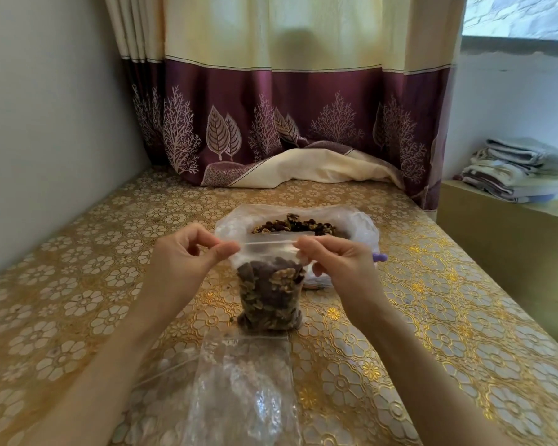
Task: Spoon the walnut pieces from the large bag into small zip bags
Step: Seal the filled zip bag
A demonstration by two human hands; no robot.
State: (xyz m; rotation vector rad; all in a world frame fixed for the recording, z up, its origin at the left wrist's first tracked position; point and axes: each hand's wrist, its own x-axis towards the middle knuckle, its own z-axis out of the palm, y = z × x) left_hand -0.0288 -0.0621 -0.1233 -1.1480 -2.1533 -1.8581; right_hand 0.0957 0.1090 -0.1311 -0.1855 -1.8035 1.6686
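While the left hand (187, 255) pinches one end of the zip strip between thumb and fingers (221, 249), the right hand (332, 257) pinches the other end, so both hands hold the one filled small zip bag (269, 294) upright on the table (78, 284). That bag is about two-thirds full of walnut pieces (271, 304), its base touching the patterned cloth. Just behind it stands one large bag (298, 225), open at the top, with more walnut pieces showing inside. A purple handle tip (380, 257) pokes out beside the right hand; what it belongs to is hidden. Nearer the camera lie empty clear zip bags (245, 391), overlapping so that their number cannot be counted. One curtain (287, 107) hangs at the far end, and one stack of folded cloths (522, 170) sits on a ledge to the right.
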